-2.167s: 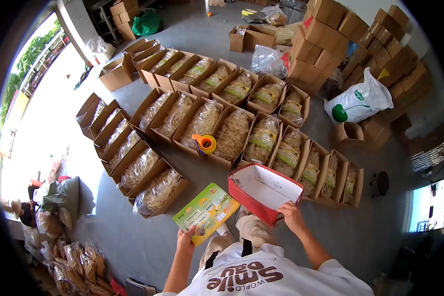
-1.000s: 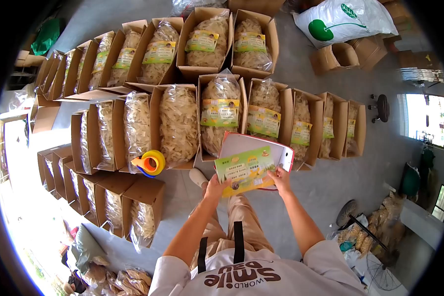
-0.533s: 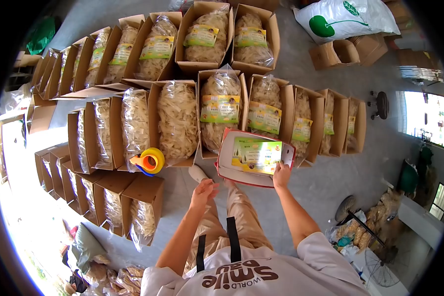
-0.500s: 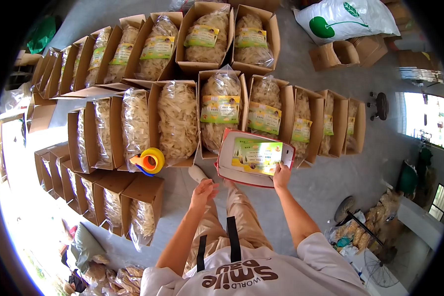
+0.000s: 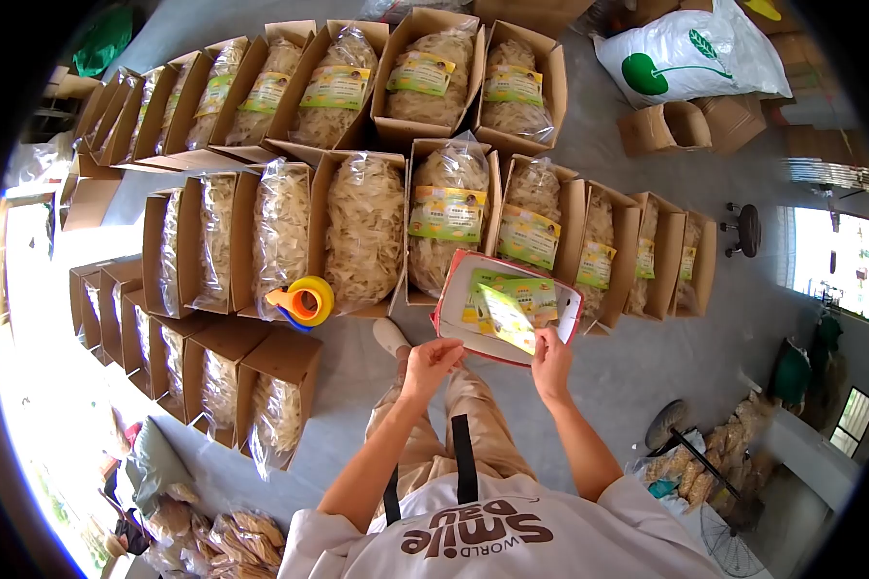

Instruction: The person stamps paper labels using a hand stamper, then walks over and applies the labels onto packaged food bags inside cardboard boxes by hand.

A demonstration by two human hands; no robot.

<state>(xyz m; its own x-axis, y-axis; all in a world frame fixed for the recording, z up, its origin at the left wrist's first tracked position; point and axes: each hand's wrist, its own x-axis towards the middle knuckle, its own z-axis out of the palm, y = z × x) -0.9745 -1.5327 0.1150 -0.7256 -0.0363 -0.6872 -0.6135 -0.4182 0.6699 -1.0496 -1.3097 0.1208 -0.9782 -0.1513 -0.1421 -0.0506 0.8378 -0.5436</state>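
Between the fingers of my right hand [image 5: 552, 362] is a printed green and yellow label card [image 5: 508, 317], tilted above a white tray with a red rim [image 5: 480, 344]. More label cards [image 5: 543, 297] of the same kind lie in the tray. My left hand [image 5: 433, 367] is closed in a pinch at the tray's near left corner; what it holds, if anything, is hidden. Just beyond the tray, a carton [image 5: 493, 217] contains a clear bag of pale dried strips [image 5: 451, 172] with a label card [image 5: 446, 213] on its front.
Rows of open cartons with similar bags stretch to both sides; some bags show no label. An orange and yellow tape dispenser [image 5: 305, 301] rests by the cartons on the left. A white sack [image 5: 690, 58] and a small open carton [image 5: 666, 128] are at the back right.
My right hand has raised one card off the others in the tray. My left hand has moved right to the tray's corner and its fingers have closed. The view has shifted slightly.
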